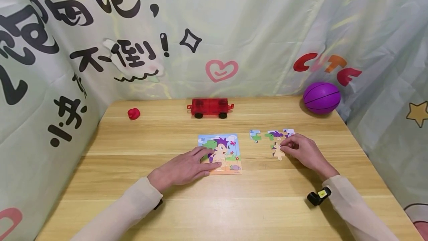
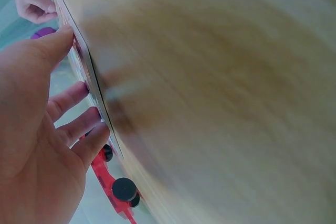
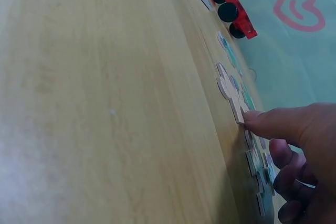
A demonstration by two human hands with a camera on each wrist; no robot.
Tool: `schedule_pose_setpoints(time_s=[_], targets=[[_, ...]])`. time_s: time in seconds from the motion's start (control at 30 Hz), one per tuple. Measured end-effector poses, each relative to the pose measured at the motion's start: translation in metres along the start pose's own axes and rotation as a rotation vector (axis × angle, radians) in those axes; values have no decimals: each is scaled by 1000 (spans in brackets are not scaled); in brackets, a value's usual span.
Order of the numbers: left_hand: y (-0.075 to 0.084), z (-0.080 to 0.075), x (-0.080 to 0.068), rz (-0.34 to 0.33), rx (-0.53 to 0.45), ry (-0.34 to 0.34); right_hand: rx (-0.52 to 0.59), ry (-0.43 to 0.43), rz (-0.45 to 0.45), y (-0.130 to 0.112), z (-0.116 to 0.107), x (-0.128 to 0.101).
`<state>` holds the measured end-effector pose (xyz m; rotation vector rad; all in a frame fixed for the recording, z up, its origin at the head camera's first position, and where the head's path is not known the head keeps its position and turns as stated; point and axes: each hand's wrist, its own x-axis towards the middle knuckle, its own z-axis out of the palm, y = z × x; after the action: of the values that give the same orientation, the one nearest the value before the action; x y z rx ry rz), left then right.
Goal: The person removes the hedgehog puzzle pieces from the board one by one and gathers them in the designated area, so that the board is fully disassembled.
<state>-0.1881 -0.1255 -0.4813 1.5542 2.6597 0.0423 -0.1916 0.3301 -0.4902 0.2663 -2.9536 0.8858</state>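
A wooden worktop (image 1: 133,196) fills the view, backed by a pale printed curtain (image 1: 250,29). At its far edge sit a purple ball (image 1: 321,97), a red toy cart (image 1: 210,107) and a small red toy (image 1: 133,113). Near the middle lies a puzzle board (image 1: 227,159) (a cartoon hedgehog picture). The left hand (image 1: 187,166) rests flat on it, fingers straight and slightly spread. Just right, well clear of the board, loose puzzle pieces (image 1: 272,135) lie scattered. The right hand (image 1: 302,151) pinches one tan puzzle piece (image 1: 277,151) with curled fingers.
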Motion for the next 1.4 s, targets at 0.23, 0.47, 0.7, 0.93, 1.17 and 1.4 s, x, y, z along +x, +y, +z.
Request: schedule_pose_setpoints(time_s=[0.23, 0.47, 0.7, 0.93, 1.17, 1.4], targets=[[0, 0, 0, 0, -5, 7, 32, 20, 36, -7, -3, 0], [0, 1, -1, -3, -8, 5, 89, 45, -10, -34, 2, 7], [0, 3, 2, 6, -7, 10, 175, 20, -69, -66, 21, 20], [-1, 5, 4, 13, 10, 29, 224, -46, -96, -98, 47, 33], [-1, 2, 3, 12, 12, 18, 277, -132, -118, -132, 69, 43], [-5, 0, -1, 29, -6, 25, 306, -182, -152, -151, 87, 53]])
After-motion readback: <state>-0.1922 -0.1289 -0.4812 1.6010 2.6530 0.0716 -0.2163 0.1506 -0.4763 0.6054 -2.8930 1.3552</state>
